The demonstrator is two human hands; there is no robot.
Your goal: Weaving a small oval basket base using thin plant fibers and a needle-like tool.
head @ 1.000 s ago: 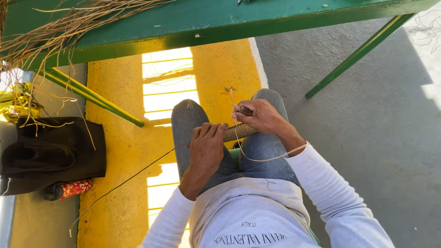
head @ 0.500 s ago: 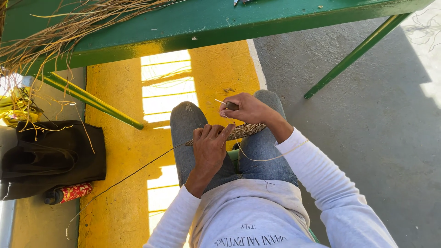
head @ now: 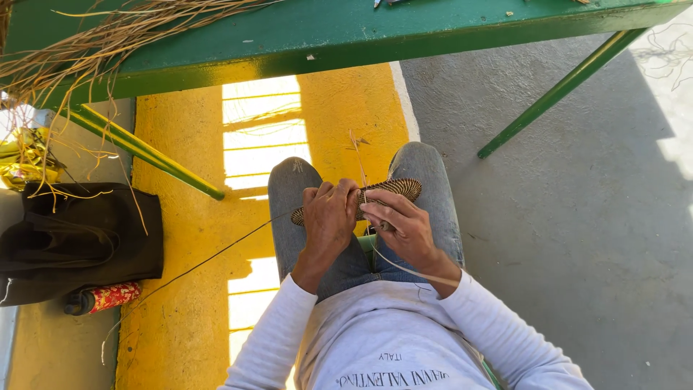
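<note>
Woven coil piece (head: 393, 190), a moment ago seen edge-on, now lies tilted flatter over the person's knees, left hand (head: 328, 217) closed on its near end, right hand (head: 401, 224) pinching a straw strand (head: 359, 162), so stitching continues.

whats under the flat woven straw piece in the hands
Under the flat woven straw piece lie the blue-jeaned knees and yellow floor. The left hand and right hand cover its middle.
</note>
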